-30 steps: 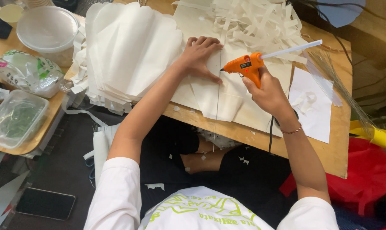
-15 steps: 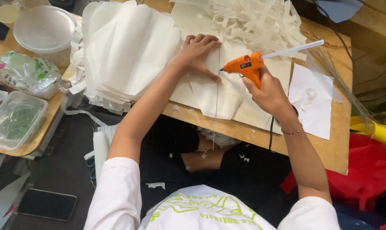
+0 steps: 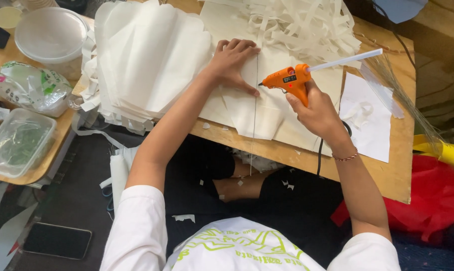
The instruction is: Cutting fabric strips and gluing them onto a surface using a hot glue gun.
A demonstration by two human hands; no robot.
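While the right hand (image 3: 314, 113) grips an orange glue gun (image 3: 289, 80), the left hand (image 3: 234, 62) lies flat on cream paper pieces (image 3: 252, 113).
At frame centre on the wooden tabletop (image 3: 387, 173), the gun's nozzle touches the paper beside the left fingers (image 3: 249, 89), which are spread, grasping nothing; a stack of cream sheets (image 3: 146, 60) sits left.

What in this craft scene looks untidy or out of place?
Small paper scraps lie scattered on the person's lap under the wooden table, and a phone lies on the floor. A tangle of paper strips heaps at the table's far edge.
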